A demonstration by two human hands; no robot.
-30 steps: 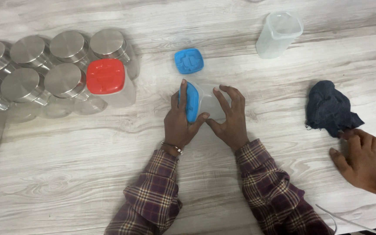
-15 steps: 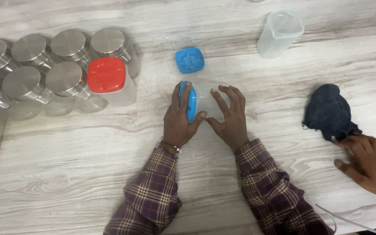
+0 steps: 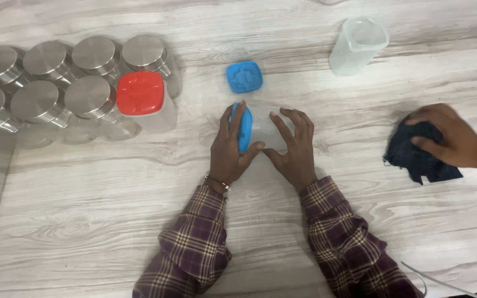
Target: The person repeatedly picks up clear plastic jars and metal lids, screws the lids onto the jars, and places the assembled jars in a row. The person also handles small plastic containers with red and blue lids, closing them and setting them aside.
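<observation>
1. Two hands at frame centre: left hand (image 3: 228,148) clamped on the blue lid (image 3: 244,128).
2. Right hand (image 3: 292,148), fingers spread, grips the clear container (image 3: 266,129) lying on the worktop (image 3: 84,209).

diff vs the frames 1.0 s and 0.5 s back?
The other person's hand moved up from the table edge and now rests on the dark cloth. The left hand keeps its grip on the blue lid and the right hand on the clear container lying on its side. Steel-lidded jars unmoved.
</observation>
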